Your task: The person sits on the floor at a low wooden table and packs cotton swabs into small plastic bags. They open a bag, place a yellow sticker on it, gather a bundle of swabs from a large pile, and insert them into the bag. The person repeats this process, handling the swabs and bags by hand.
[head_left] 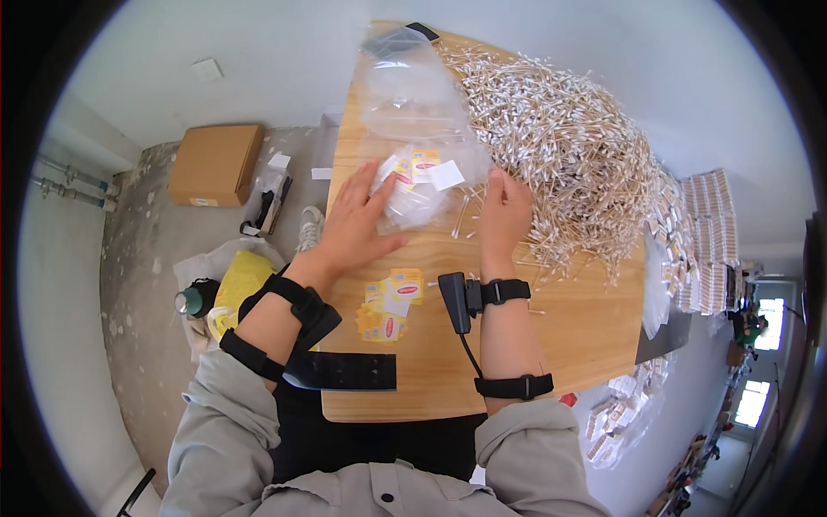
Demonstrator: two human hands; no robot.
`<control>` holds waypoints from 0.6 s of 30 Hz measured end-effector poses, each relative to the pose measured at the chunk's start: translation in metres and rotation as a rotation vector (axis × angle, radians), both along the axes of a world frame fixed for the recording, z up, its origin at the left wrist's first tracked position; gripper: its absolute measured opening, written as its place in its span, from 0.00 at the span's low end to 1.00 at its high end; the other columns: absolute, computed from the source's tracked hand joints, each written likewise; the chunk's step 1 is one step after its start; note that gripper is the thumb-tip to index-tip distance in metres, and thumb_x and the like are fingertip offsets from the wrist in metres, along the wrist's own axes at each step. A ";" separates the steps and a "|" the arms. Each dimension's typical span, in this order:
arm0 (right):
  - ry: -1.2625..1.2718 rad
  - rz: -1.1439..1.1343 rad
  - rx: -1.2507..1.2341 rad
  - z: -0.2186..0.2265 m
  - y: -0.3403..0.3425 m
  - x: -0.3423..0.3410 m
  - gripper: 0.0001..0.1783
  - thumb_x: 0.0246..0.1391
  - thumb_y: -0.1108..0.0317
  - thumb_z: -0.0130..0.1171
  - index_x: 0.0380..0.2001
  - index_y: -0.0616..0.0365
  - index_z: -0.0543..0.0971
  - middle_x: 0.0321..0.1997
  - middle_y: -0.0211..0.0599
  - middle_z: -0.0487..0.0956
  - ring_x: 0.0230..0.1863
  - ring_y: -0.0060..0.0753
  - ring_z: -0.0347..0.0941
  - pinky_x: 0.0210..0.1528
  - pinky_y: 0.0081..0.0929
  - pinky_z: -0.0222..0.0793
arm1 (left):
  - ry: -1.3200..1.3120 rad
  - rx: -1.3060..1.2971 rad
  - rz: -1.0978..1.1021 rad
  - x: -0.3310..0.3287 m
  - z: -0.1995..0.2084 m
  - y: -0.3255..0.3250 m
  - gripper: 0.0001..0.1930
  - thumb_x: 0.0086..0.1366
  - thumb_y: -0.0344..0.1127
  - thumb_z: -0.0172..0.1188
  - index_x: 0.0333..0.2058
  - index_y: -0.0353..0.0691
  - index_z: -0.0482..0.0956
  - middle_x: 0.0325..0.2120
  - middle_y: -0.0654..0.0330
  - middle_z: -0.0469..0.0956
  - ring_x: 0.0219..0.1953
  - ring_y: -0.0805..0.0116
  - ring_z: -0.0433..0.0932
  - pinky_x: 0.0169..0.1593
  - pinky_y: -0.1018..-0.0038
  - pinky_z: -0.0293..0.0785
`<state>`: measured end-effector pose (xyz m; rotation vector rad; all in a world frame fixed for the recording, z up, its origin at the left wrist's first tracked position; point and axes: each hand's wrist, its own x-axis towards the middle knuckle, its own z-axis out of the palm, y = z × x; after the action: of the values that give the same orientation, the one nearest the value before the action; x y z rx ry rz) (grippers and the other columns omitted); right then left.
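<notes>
On the wooden table (pixel 551 336), left hand (pixel 357 220) flat on clear bag (pixel 413 129), right hand (pixel 504 211) pinching cotton swabs (pixel 560 146).

A brown cardboard box (pixel 214 164) sits on the concrete floor (pixel 146 250) left of the table (pixel 594 332). Nearer lie a yellow bag (pixel 239 280) and a green-capped bottle (pixel 189 301). Stacked packets (pixel 708 237) crowd the right.

Bright daylight, soft shadows, fisheye-warped edges

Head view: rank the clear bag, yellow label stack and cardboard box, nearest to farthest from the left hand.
1. Clear bag: under the left hand, touching.
2. Yellow label stack: on the table, nearer the person.
3. Cardboard box: on the floor, far left.
</notes>
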<state>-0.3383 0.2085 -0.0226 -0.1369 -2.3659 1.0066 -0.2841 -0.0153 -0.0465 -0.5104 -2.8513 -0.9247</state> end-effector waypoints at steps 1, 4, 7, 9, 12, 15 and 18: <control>0.066 -0.006 -0.033 0.003 0.003 0.000 0.13 0.59 0.62 0.59 0.37 0.60 0.83 0.34 0.38 0.79 0.35 0.31 0.73 0.41 0.27 0.68 | -0.008 0.012 -0.006 -0.001 0.002 0.001 0.49 0.52 0.45 0.72 0.68 0.41 0.55 0.70 0.42 0.43 0.72 0.45 0.42 0.71 0.58 0.44; 0.024 -0.026 -0.194 0.012 0.005 0.001 0.14 0.59 0.58 0.59 0.37 0.58 0.83 0.35 0.38 0.78 0.37 0.32 0.72 0.43 0.30 0.68 | -0.023 0.056 -0.020 0.001 0.005 -0.002 0.49 0.52 0.45 0.71 0.68 0.39 0.54 0.71 0.42 0.41 0.73 0.45 0.41 0.71 0.58 0.43; -0.101 -0.058 -0.219 0.007 -0.003 -0.008 0.14 0.58 0.58 0.60 0.37 0.57 0.83 0.36 0.40 0.77 0.37 0.33 0.73 0.43 0.31 0.69 | -0.030 0.128 -0.030 0.003 0.002 -0.006 0.51 0.52 0.46 0.72 0.69 0.38 0.51 0.71 0.42 0.40 0.73 0.46 0.39 0.72 0.59 0.43; -0.162 -0.077 -0.171 -0.001 -0.003 -0.013 0.13 0.56 0.59 0.62 0.37 0.58 0.83 0.38 0.41 0.78 0.37 0.33 0.74 0.42 0.31 0.70 | -0.054 0.189 -0.033 0.006 0.004 -0.003 0.53 0.52 0.46 0.72 0.69 0.37 0.48 0.71 0.43 0.38 0.73 0.46 0.39 0.72 0.59 0.43; -0.228 -0.047 -0.179 -0.004 -0.005 -0.018 0.13 0.54 0.61 0.63 0.37 0.59 0.83 0.39 0.42 0.78 0.37 0.33 0.75 0.42 0.31 0.70 | -0.072 0.224 -0.018 0.011 0.004 -0.004 0.55 0.52 0.47 0.72 0.70 0.37 0.46 0.71 0.43 0.37 0.73 0.45 0.39 0.71 0.59 0.44; -0.180 0.001 -0.300 -0.004 -0.004 -0.018 0.12 0.54 0.62 0.64 0.37 0.59 0.83 0.38 0.42 0.79 0.36 0.32 0.75 0.41 0.29 0.70 | -0.087 0.241 0.023 0.018 0.007 -0.008 0.54 0.51 0.46 0.73 0.69 0.35 0.49 0.69 0.37 0.39 0.72 0.42 0.39 0.71 0.58 0.46; 0.009 -0.042 -0.305 -0.005 0.002 -0.015 0.11 0.56 0.63 0.63 0.37 0.60 0.83 0.32 0.38 0.80 0.33 0.29 0.75 0.39 0.27 0.69 | -0.104 0.255 0.026 0.026 0.012 -0.011 0.52 0.52 0.46 0.72 0.69 0.37 0.49 0.69 0.37 0.41 0.72 0.42 0.41 0.71 0.59 0.48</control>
<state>-0.3536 0.2106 -0.0281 -0.2949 -2.1779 1.3389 -0.2579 -0.0258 -0.0342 -0.4074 -2.7608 -1.3223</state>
